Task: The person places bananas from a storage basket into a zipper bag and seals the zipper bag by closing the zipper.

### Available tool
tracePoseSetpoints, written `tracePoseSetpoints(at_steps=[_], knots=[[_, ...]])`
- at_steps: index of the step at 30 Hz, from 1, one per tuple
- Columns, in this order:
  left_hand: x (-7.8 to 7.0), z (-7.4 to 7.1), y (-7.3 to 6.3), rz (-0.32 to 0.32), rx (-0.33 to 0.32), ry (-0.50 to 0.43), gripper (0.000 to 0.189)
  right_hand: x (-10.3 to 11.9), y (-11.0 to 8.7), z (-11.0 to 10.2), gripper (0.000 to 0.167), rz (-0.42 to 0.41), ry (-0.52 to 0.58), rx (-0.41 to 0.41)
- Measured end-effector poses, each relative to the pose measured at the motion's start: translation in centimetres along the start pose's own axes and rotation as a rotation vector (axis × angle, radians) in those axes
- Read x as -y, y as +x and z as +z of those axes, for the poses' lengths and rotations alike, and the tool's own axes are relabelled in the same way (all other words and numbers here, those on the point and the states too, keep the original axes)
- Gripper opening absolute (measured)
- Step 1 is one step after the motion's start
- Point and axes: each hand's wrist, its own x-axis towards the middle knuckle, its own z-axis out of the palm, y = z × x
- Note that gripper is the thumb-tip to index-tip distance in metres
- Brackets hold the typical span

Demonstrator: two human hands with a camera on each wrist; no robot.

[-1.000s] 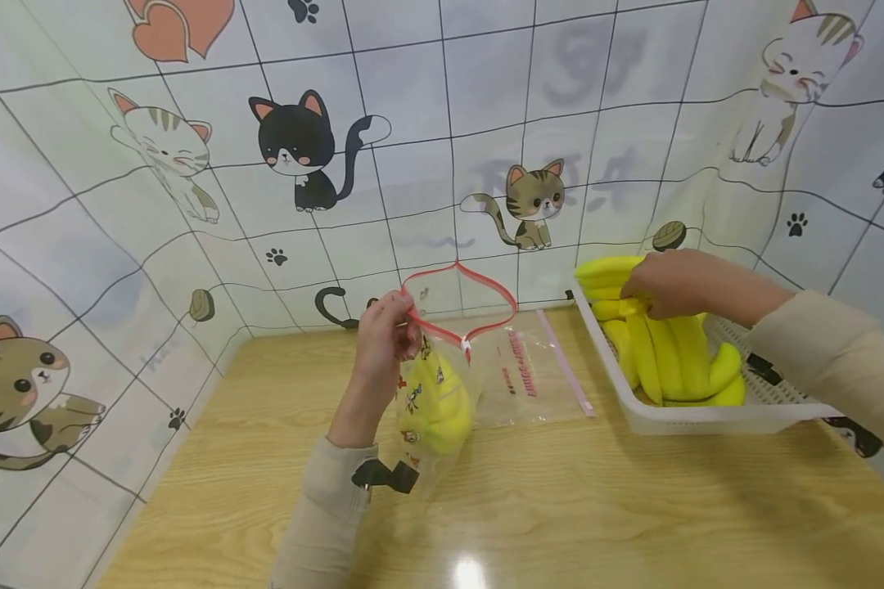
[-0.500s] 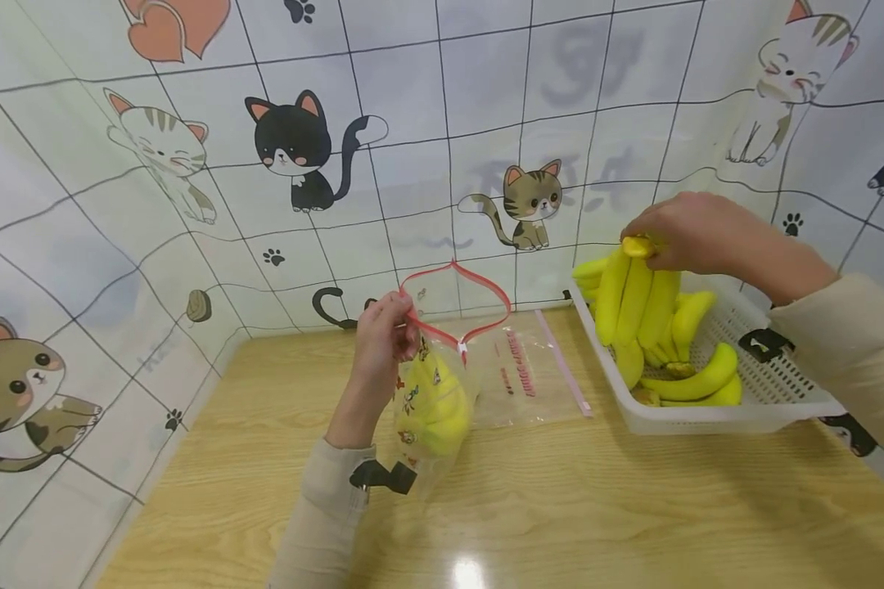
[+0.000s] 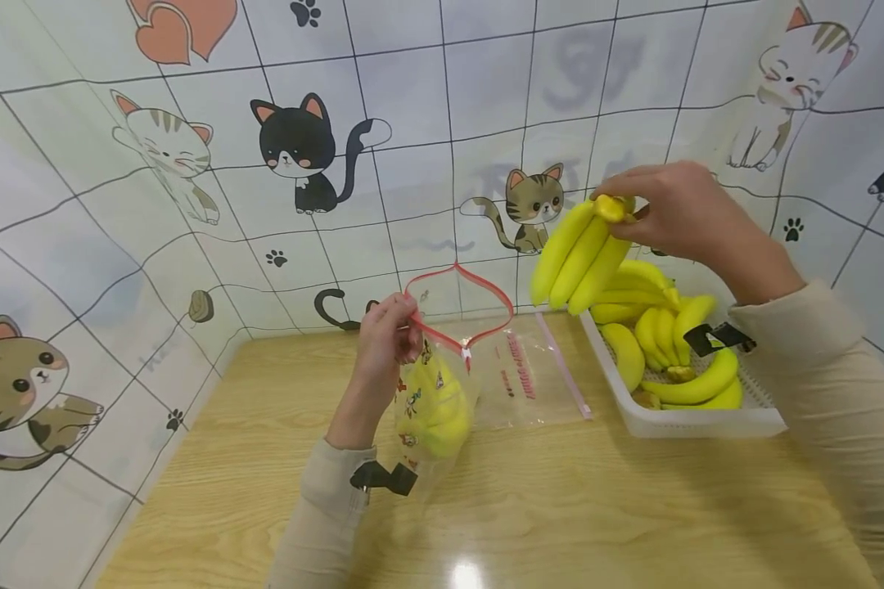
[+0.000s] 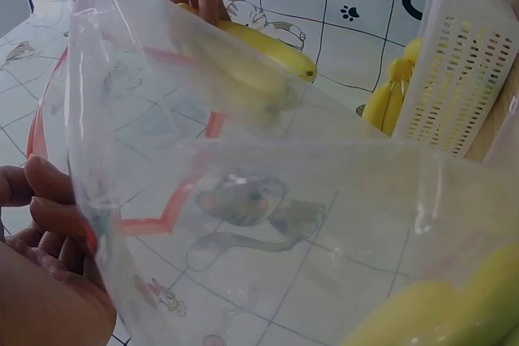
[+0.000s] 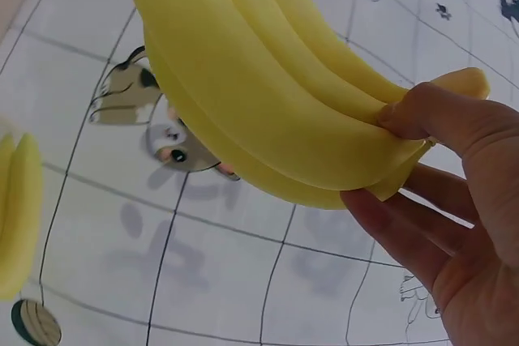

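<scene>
My right hand (image 3: pixel 674 209) pinches a bunch of bananas (image 3: pixel 585 254) by its stem end, raised in the air left of the basket. In the right wrist view the thumb lies on one side of the bunch (image 5: pixel 268 79) and the fingers on the other. My left hand (image 3: pixel 390 327) grips the red-edged rim of a clear zip bag (image 3: pixel 420 458), whose mouth gapes wide. Inside that bag more bananas (image 3: pixel 442 413) show through the printed plastic. The left wrist view looks through the bag's film (image 4: pixel 268 176), with the held bunch behind it.
A white perforated basket (image 3: pixel 678 424) at the right holds several bananas (image 3: pixel 700 384). Flat on the wooden table (image 3: pixel 560 507) lies a second clear bag (image 3: pixel 534 376) with a pink slider strip. A cat-patterned sheet (image 3: pixel 412 98) covers the wall behind.
My right hand has lifted the banana bunch out of the basket and carried it up and left. The left hand has stayed in place with the bag.
</scene>
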Motion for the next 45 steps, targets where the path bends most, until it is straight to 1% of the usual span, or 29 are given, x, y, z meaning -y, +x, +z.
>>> tracePoseSetpoints(at_steps=[5,9,12,15,17,21,26,29,33,39,42,45], knots=[[0.1,0.0,0.0,-0.001,0.01,-0.001,0.029,1.3,0.5,-0.3,0.043,0.021,0.031,-0.17],[0.0,0.0,0.1,0.007,0.011,0.009,0.03,2.4,0.8,-0.7,0.046,0.04,0.091,-0.274],[0.0,0.0,0.2,0.011,0.014,0.017,0.03,3.3,1.1,-0.7,0.048,0.012,0.156,-0.343],[0.0,0.0,0.2,0.004,0.015,0.018,0.029,4.4,1.4,-0.6,0.048,-0.033,0.211,-0.4],[0.1,-0.1,0.3,0.0,0.014,0.015,0.029,5.2,1.5,-0.5,0.047,-0.062,0.226,-0.434],[0.2,-0.1,0.3,-0.009,0.01,0.009,0.029,6.9,1.7,-0.1,0.044,-0.083,0.224,-0.503],[0.2,0.1,0.2,-0.015,0.006,0.01,0.028,8.3,1.3,1.3,0.038,-0.098,0.193,-0.566],[0.3,0.1,0.1,-0.022,0.005,0.014,0.028,8.7,0.9,2.4,0.039,-0.09,0.21,-0.594],[0.3,0.1,0.1,-0.03,-0.002,0.021,0.028,9.2,0.3,3.8,0.043,-0.067,0.26,-0.621],[0.2,-0.1,0.1,-0.015,0.0,0.034,0.028,10.1,-0.6,5.9,0.045,-0.043,0.32,-0.687],[0.2,-0.1,0.1,-0.012,-0.004,0.036,0.028,10.4,-0.9,6.7,0.045,-0.027,0.316,-0.705],[0.1,0.0,0.0,-0.017,-0.001,0.036,0.028,10.7,-1.2,7.3,0.043,-0.03,0.319,-0.704]])
